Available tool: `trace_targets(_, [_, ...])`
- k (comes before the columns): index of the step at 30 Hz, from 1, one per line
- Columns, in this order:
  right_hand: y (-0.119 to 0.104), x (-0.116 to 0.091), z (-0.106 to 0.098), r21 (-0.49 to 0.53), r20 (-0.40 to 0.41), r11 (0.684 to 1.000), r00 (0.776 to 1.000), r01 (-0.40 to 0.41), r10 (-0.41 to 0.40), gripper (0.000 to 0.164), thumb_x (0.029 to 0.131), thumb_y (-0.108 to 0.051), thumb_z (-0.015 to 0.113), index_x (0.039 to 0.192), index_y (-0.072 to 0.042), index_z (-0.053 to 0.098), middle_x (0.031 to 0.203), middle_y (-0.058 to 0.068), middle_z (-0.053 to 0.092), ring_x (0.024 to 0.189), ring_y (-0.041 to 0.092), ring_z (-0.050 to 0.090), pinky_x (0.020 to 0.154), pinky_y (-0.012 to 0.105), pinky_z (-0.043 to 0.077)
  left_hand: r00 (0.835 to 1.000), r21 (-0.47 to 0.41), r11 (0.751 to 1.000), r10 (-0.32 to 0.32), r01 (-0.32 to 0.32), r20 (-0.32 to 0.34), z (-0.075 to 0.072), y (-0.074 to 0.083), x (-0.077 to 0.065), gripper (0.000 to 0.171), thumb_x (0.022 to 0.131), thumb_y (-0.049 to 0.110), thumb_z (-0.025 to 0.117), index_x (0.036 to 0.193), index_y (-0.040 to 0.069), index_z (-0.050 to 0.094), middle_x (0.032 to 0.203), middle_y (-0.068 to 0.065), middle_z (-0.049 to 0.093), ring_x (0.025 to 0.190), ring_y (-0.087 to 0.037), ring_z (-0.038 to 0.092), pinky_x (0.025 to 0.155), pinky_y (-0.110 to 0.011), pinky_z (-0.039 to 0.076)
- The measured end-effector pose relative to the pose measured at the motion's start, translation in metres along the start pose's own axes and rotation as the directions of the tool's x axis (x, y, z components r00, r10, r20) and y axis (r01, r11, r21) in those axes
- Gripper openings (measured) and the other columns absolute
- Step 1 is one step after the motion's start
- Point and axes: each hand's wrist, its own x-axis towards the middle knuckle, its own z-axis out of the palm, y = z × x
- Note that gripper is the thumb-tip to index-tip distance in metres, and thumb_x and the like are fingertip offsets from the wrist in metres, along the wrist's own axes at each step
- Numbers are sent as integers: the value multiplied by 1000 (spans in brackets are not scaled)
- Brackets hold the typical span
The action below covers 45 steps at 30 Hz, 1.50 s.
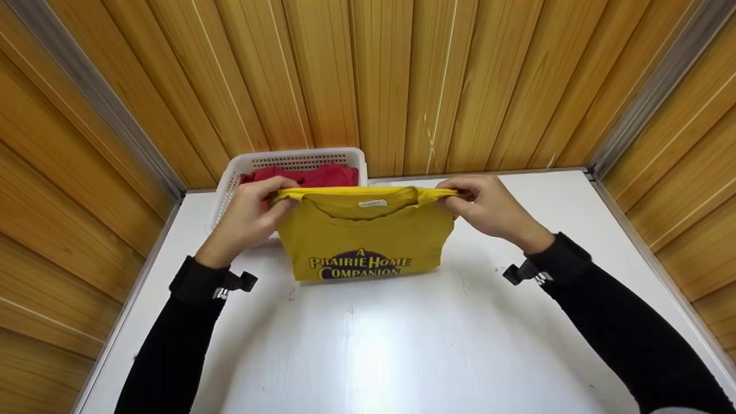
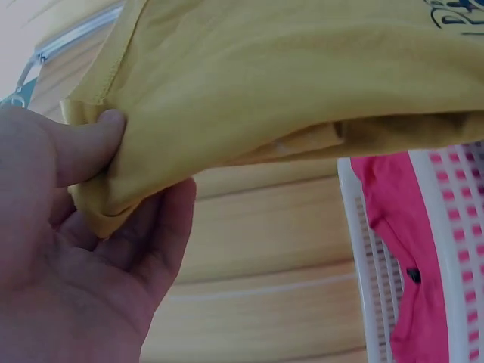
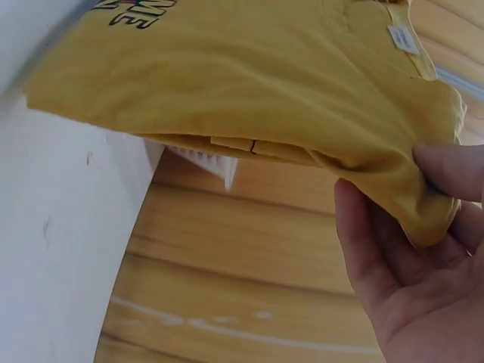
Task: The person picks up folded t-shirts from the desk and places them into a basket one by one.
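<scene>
A folded yellow T-shirt (image 1: pixel 368 236) hangs between both hands, its neckline and white label uppermost and dark printed lettering low on its front. My left hand (image 1: pixel 253 213) pinches one shoulder corner, thumb in front and fingers behind. At the opposite shoulder, my right hand (image 1: pixel 489 207) grips the cloth the same way. In the left wrist view the thumb presses the shirt (image 2: pixel 265 83) near a seam. The right wrist view shows folded layers along the side of the shirt (image 3: pixel 249 91).
Behind the shirt on the left, a white perforated basket (image 1: pixel 230 172) holds red cloth (image 1: pixel 328 175). It stands on a white table (image 1: pixel 368 345) against wood-patterned panels (image 1: pixel 379 86). Similar panels rise at both sides.
</scene>
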Motion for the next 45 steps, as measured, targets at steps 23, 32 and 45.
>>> trace_targets(23, [-63,63,84,195,29,979,998,56,-63,20,106,-13,69,120,-13,84,112,4,81,81,15,66,70,22,56,943,-231,964,-190,128,-273,-82,-48,-24,14,109,14,69,117,6,77,114,-4,72,105,-20,60,91,-26,49])
trace_targets(32, [-73,106,102,205,41,978,998,41,-51,23,112,-16,65,131,-13,77,126,5,79,94,15,69,81,27,59,894,-331,915,-333,230,-301,-103,-66,10,19,108,14,68,124,5,75,117,-1,67,109,-18,59,92,-24,49])
trace_targets(45, [-50,154,107,89,-16,996,1000,6,-5,23,112,-14,64,129,-6,77,129,11,78,111,20,71,98,34,60,864,-93,923,-382,373,-328,-101,-78,47,21,111,29,64,122,16,77,123,2,69,110,-12,60,94,-26,46])
